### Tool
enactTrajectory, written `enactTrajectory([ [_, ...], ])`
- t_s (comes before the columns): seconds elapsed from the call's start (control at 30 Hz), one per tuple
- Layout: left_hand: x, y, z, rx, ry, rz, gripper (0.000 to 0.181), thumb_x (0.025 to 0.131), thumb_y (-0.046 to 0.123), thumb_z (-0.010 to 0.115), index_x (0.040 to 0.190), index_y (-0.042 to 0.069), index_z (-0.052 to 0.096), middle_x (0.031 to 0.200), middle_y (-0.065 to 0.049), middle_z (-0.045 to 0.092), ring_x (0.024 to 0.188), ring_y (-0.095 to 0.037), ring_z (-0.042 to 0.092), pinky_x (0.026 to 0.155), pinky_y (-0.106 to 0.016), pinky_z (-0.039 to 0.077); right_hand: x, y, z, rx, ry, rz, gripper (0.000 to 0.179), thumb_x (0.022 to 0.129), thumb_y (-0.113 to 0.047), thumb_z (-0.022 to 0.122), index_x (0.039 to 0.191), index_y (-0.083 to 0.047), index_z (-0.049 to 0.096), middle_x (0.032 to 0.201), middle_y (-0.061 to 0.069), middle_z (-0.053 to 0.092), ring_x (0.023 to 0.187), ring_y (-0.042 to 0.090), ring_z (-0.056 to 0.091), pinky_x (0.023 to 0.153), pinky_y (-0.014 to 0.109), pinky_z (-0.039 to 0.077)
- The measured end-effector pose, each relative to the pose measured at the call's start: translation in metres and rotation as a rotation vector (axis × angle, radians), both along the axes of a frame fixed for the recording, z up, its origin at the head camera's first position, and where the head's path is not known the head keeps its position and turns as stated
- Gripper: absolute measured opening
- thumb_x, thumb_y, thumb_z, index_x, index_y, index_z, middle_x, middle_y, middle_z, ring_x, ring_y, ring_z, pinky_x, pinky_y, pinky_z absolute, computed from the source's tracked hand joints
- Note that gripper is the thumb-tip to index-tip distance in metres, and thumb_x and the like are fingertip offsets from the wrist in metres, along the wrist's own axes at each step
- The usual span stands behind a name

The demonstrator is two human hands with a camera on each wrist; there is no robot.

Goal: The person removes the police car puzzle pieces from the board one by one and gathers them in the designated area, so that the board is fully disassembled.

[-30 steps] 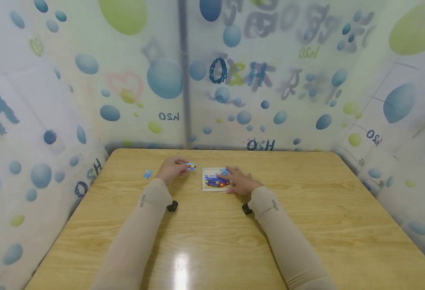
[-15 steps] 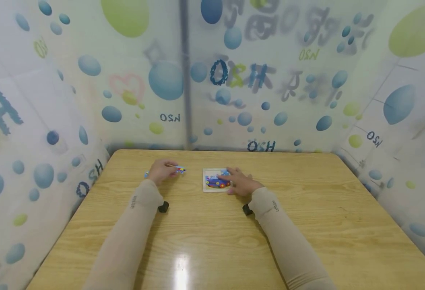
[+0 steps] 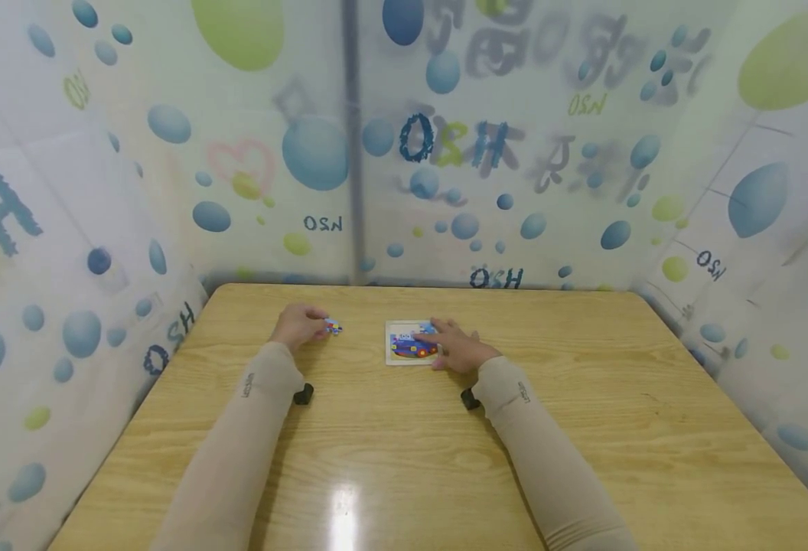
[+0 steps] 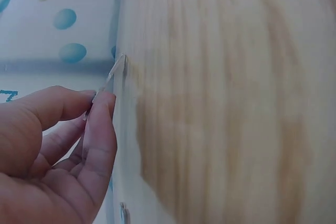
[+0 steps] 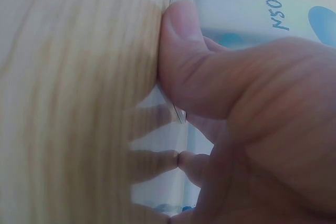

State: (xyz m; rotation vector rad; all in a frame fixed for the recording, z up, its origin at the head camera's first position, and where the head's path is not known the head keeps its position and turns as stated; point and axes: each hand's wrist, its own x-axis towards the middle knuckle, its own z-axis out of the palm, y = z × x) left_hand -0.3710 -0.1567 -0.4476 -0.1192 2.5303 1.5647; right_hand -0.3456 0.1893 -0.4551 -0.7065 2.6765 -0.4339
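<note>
In the head view my left hand pinches a small colourful jigsaw piece between thumb and fingers, left of the puzzle board. The left wrist view shows that jigsaw piece edge-on, tilted close over the table. The square puzzle board has a pale rim and a picture of a blue vehicle, with a bare white part at its upper left. My right hand rests spread over the board's right side and hides part of it. In the right wrist view its thumb lies along the board's edge, fingertips touching the tabletop.
The wooden table extends to a patterned wall behind. Low in the left wrist view, another small flat piece lies on the table. Black wrist cameras sit under both sleeves.
My left hand has moved left, away from the board, with the jigsaw piece in its fingers. A loose blue piece is now hidden behind that hand. The right hand has stayed on the board.
</note>
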Motion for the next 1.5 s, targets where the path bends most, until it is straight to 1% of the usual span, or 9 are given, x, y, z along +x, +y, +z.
enactTrajectory([
  [0.2, -0.005, 0.001, -0.001, -0.052, 0.012, -0.005, 0.028, 0.098, 0.004, 0.062, 0.124, -0.007, 0.064, 0.121, -0.025, 0.065, 0.082, -0.016, 0.067, 0.073, -0.024, 0.059, 0.001, 0.0, 0.001, 0.002, 0.005, -0.005, 0.064, 0.102, -0.028, 0.061, 0.16, -0.028, 0.033, 0.169, 0.015, 0.006, 0.153, 0.045, -0.001, 0.111, 0.079, 0.004],
  [0.5, -0.007, 0.001, -0.001, -0.089, 0.01, 0.042, 0.026, 0.097, 0.003, 0.065, 0.12, -0.009, 0.065, 0.115, -0.024, 0.069, 0.07, -0.011, 0.065, 0.065, -0.022, 0.057, 0.002, 0.0, 0.003, -0.011, 0.005, 0.01, 0.064, 0.102, -0.026, 0.061, 0.159, -0.027, 0.034, 0.169, 0.017, 0.006, 0.153, 0.046, 0.0, 0.111, 0.079, 0.004],
  [0.7, -0.01, 0.006, 0.0, -0.155, 0.023, 0.063, 0.023, 0.096, 0.005, 0.068, 0.115, -0.008, 0.067, 0.104, -0.022, 0.072, 0.068, -0.014, 0.065, 0.062, -0.023, 0.057, 0.002, 0.0, 0.004, -0.011, 0.007, 0.002, 0.064, 0.102, -0.026, 0.062, 0.159, -0.027, 0.034, 0.169, 0.016, 0.006, 0.153, 0.045, 0.0, 0.111, 0.08, 0.004],
  [0.83, -0.01, 0.009, 0.0, -0.222, 0.022, 0.077, 0.022, 0.095, 0.007, 0.071, 0.113, -0.006, 0.068, 0.101, -0.018, 0.072, 0.073, -0.018, 0.067, 0.064, -0.027, 0.057, 0.003, 0.0, 0.004, -0.015, 0.009, 0.001, 0.064, 0.101, -0.027, 0.062, 0.159, -0.027, 0.035, 0.169, 0.017, 0.007, 0.153, 0.046, 0.0, 0.11, 0.08, 0.004],
  [0.97, -0.007, 0.011, 0.003, -0.321, 0.04, 0.075, 0.019, 0.094, 0.01, 0.072, 0.108, -0.003, 0.07, 0.104, -0.018, 0.071, 0.087, -0.026, 0.068, 0.075, -0.035, 0.057, 0.004, -0.001, 0.004, -0.023, 0.013, 0.004, 0.064, 0.101, -0.026, 0.063, 0.159, -0.026, 0.036, 0.169, 0.017, 0.008, 0.153, 0.046, 0.001, 0.109, 0.081, 0.005],
  [1.13, -0.008, 0.011, 0.001, -0.4, 0.091, 0.063, 0.019, 0.092, 0.01, 0.075, 0.104, -0.004, 0.069, 0.113, -0.022, 0.069, 0.104, -0.037, 0.064, 0.088, -0.046, 0.055, 0.004, -0.002, 0.003, -0.018, 0.017, 0.003, 0.064, 0.101, -0.026, 0.062, 0.159, -0.027, 0.036, 0.169, 0.016, 0.008, 0.153, 0.046, 0.001, 0.11, 0.08, 0.005],
  [1.27, -0.006, 0.011, 0.002, -0.488, 0.099, 0.06, 0.028, 0.092, 0.018, 0.076, 0.111, -0.002, 0.069, 0.121, -0.021, 0.067, 0.111, -0.038, 0.063, 0.09, -0.05, 0.054, 0.004, -0.002, 0.003, -0.014, 0.017, 0.004, 0.064, 0.101, -0.027, 0.063, 0.159, -0.026, 0.035, 0.169, 0.017, 0.008, 0.153, 0.046, 0.001, 0.11, 0.08, 0.006],
  [1.37, -0.003, 0.01, 0.003, -0.53, 0.086, 0.063, 0.033, 0.094, 0.025, 0.074, 0.117, 0.003, 0.068, 0.125, -0.017, 0.067, 0.108, -0.035, 0.064, 0.086, -0.048, 0.054, 0.003, -0.002, 0.004, -0.011, 0.015, 0.005, 0.064, 0.101, -0.027, 0.062, 0.159, -0.026, 0.035, 0.169, 0.016, 0.008, 0.153, 0.046, 0.001, 0.11, 0.08, 0.005],
  [1.5, -0.001, 0.011, 0.006, -0.528, 0.114, 0.045, 0.032, 0.098, 0.028, 0.068, 0.12, 0.004, 0.068, 0.125, -0.016, 0.068, 0.104, -0.033, 0.066, 0.082, -0.047, 0.056, 0.002, -0.001, 0.003, -0.01, 0.017, 0.006, 0.065, 0.101, -0.027, 0.063, 0.159, -0.026, 0.035, 0.169, 0.016, 0.008, 0.153, 0.046, 0.002, 0.11, 0.08, 0.005],
])
